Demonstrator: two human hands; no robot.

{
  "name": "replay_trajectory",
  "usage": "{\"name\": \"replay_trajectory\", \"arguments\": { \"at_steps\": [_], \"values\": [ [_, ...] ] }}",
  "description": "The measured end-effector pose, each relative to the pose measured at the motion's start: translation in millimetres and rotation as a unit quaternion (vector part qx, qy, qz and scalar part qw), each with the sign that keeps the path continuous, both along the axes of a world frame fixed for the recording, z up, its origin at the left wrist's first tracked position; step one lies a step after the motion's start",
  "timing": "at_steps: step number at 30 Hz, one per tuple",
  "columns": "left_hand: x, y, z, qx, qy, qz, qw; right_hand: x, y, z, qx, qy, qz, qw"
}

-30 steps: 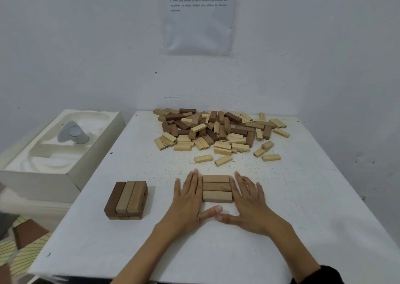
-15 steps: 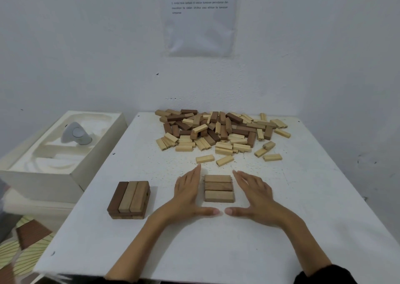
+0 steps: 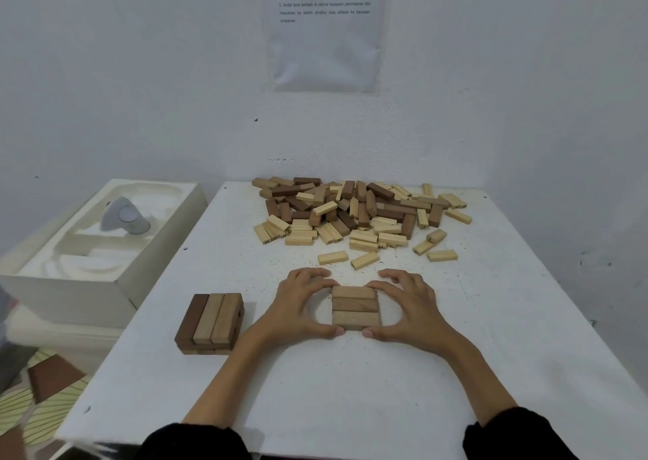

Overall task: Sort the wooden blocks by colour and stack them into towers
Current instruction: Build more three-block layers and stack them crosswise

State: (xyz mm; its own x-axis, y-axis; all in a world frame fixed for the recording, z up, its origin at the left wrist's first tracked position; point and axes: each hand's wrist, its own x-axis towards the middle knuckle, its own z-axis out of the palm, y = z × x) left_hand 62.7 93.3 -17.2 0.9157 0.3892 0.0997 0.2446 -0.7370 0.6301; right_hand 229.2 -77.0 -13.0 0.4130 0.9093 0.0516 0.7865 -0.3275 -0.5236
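Note:
Three mid-brown wooden blocks lie side by side as a flat layer of blocks [image 3: 355, 307] near the table's front centre. My left hand [image 3: 298, 305] curls round its left side, fingertips at the far corner, thumb at the near edge. My right hand [image 3: 412, 305] mirrors it on the right side. A short brown stack [image 3: 210, 323], two layers high with three upright-lying blocks on top, stands to the left. A loose pile of blocks [image 3: 354, 214] in light, mid and dark wood covers the far part of the table.
The white table [image 3: 350, 389] ends at the wall behind the pile. A white moulded box [image 3: 87, 256] with a grey object inside stands off the table's left edge. Two stray light blocks [image 3: 333, 257] lie just beyond my hands.
Both hands went from lying flat along the layer's sides to curling over it, fingertips on the far edge and thumbs on the near edge. The camera view shifted slightly.

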Motion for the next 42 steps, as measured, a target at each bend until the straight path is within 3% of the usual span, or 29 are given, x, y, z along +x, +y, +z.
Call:
{"name": "replay_trajectory", "arguments": {
  "at_steps": [9, 15, 27, 42],
  "values": [
    [-4.0, -4.1, 6.9, -0.015, -0.005, -0.002, 1.0, -0.4, -4.3, 4.7, 0.01, 0.046, 0.007, 0.999],
    [-12.5, -14.1, 22.4, -0.049, -0.045, 0.002, 0.998, -8.0, -14.0, 18.1, 0.067, 0.105, 0.017, 0.992],
    [-81.5, 26.5, 81.4, 0.049, -0.068, 0.008, 0.996, -62.6, 32.8, 62.6, 0.156, 0.055, 0.063, 0.984],
    [-168.1, 85.0, 54.5, -0.04, 0.009, 0.08, 0.996, -134.1, 112.9, 39.2, 0.097, 0.024, 0.103, 0.99]
  ]
}}
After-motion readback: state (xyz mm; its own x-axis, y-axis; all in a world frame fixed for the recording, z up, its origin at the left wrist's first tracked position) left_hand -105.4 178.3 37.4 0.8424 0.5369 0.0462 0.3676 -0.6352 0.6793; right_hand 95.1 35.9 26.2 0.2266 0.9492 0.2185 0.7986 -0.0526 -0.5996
